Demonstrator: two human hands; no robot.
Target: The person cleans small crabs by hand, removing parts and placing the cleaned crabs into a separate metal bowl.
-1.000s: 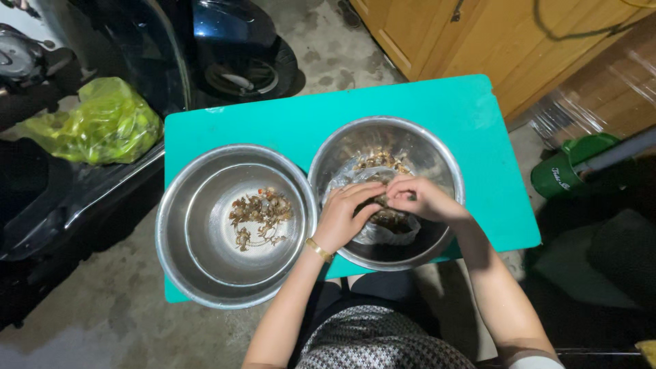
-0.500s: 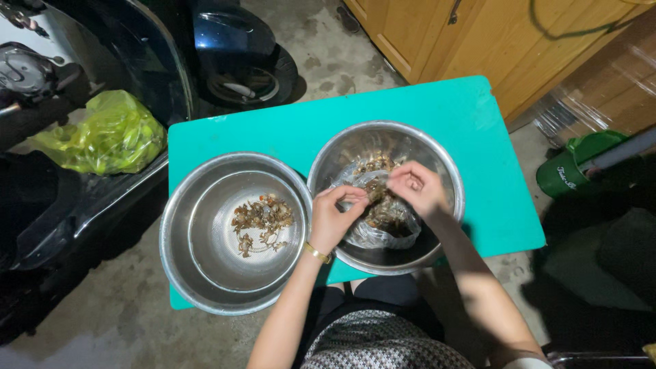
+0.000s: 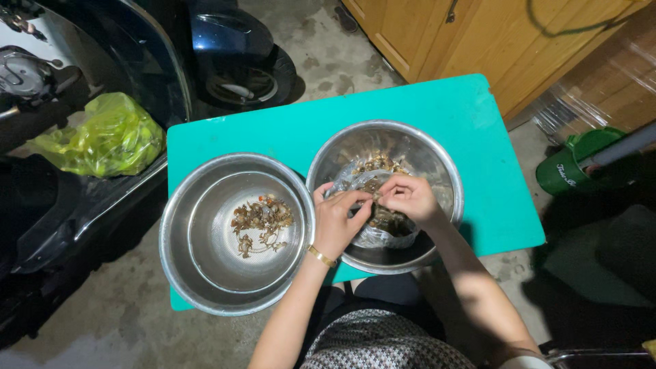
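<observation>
Two steel bowls stand side by side on a small teal table (image 3: pixel 287 140). The left bowl (image 3: pixel 198 273) has a strainer insert holding a small heap of brown pieces (image 3: pixel 262 220). The right bowl (image 3: pixel 437 160) holds a clear plastic bag (image 3: pixel 386 236) of more brown pieces (image 3: pixel 372 165). Over the right bowl, my left hand (image 3: pixel 338 222) and my right hand (image 3: pixel 410 198) meet fingertip to fingertip, pinching one small brown piece between them. A gold bracelet (image 3: pixel 320 256) circles my left wrist.
A dark scooter (image 3: pixel 102 61) stands left and behind the table, with a yellow-green plastic bag (image 3: pixel 102 137) on its footboard. Wooden cabinets (image 3: pixel 492 41) rise at the upper right. A green container (image 3: pixel 570 164) sits on the floor at the right. My patterned lap (image 3: pixel 376 342) is below.
The view has shifted slightly. Both hands stay over the right bowl, with the fingers working closer together on a small piece.
</observation>
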